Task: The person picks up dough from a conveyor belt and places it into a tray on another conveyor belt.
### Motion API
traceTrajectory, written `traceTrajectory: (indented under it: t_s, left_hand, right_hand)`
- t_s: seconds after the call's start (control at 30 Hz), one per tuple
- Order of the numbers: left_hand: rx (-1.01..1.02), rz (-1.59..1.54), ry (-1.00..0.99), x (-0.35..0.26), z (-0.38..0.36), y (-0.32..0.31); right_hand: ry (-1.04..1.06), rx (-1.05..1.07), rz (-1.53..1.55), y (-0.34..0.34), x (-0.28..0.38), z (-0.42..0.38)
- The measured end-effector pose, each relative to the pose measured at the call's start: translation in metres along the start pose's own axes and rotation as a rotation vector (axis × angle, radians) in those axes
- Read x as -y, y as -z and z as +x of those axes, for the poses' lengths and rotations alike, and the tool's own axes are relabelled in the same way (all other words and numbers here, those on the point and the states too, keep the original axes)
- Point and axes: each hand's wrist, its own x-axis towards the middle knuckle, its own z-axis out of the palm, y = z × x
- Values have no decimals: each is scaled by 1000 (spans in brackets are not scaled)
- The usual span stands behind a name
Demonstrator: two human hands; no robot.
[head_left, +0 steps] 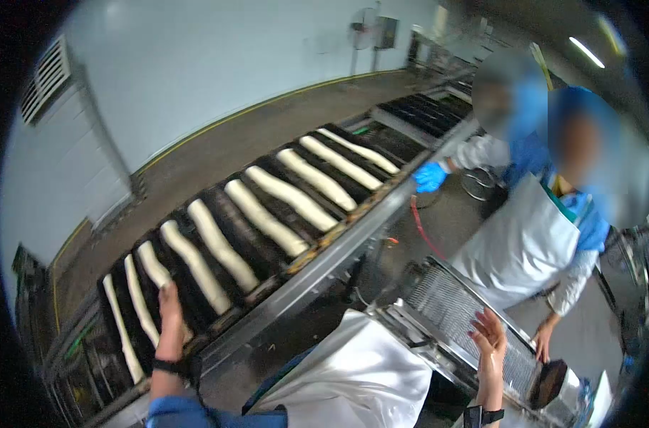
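My left hand (pixel 171 314) reaches over the dark trays, its fingers stretched out and seen edge-on, at the lower end of a long pale dough strip (pixel 153 262). Part of that strip is hidden behind the hand. Thinner dough strips (pixel 140 303) lie to its left, and a thicker dough strip (pixel 194 265) lies to its right. My right hand (pixel 488 335) is raised over a metal mesh conveyor (pixel 445 307), fingers apart and slightly curled, with nothing in it. Dark bands circle both wrists.
Several more dough strips (pixel 265 216) lie in the row of black trays (pixel 228 214) on a metal-railed line. Across the mesh conveyor stands a co-worker in a silvery apron (pixel 520 239), one hand at its edge. A blue-gloved hand (pixel 430 177) is beside the rail.
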Motion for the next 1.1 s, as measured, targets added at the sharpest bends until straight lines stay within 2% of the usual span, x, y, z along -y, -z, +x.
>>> traceTrajectory:
  t_s: [0.03,0.07,0.1,0.17,0.2,0.23,0.3,0.33,0.37,0.4,0.43,0.47,0.53,0.57,0.63,0.7,0.77,0.83,0.9,1.0,1.1]
  left_hand:
    - [29,-71,30,-8,-12,10]
    - [70,-106,43,-22,-24,20]
    - [67,-155,94,-71,-55,26]
    - [33,131,-108,-35,-11,26]
    - [-44,160,-246,-50,-15,8]
    - [-134,188,-375,-74,-29,-8]
    - [-16,146,-546,-125,-49,-45]
    - [44,124,-551,-157,-67,-71]
    - [101,105,-556,-179,-80,-94]
    - [232,77,-669,-188,-84,-113]
    - [205,269,-794,-187,-80,-138]
    - [390,73,-757,-229,-115,-151]
    - [521,177,-933,-248,-130,-191]
    - [594,138,-866,-268,-156,-204]
    - [679,196,-996,-275,-171,-244]
    - [704,134,-1181,-274,-183,-277]
    - [733,154,-1208,-284,-190,-296]
    - [862,230,-1244,-296,-200,-309]
    - [864,246,-1292,-305,-198,-327]
    - [794,346,-1464,-313,-189,-341]
    - [775,409,-1510,-324,-180,-353]
  right_hand:
    - [2,-55,-2,36,-32,-2]
    - [9,-211,-214,73,-65,-11]
    - [2,-371,-433,108,-88,-26]
    - [-39,-541,-1011,160,-107,-72]
    - [-162,-632,-1070,164,-111,-96]
    - [-187,-683,-1072,177,-121,-119]
    - [-307,-839,-1175,195,-154,-159]
    - [-516,-813,-1255,184,-140,-170]
    - [-527,-831,-1252,178,-134,-179]
    - [-582,-825,-1254,176,-129,-185]
    - [-634,-820,-1251,169,-128,-194]
    - [-665,-789,-1254,164,-119,-196]
    - [-669,-795,-1264,161,-113,-200]
    - [-654,-782,-1282,158,-113,-201]
    - [-665,-791,-1271,153,-110,-197]
    - [-696,-757,-1297,151,-113,-190]
    - [-702,-756,-1300,151,-114,-186]
    - [-686,-736,-1330,149,-114,-176]
    - [-702,-721,-1329,149,-111,-164]
    - [-603,-748,-1281,148,-117,-148]
    - [-526,-816,-1246,144,-123,-128]
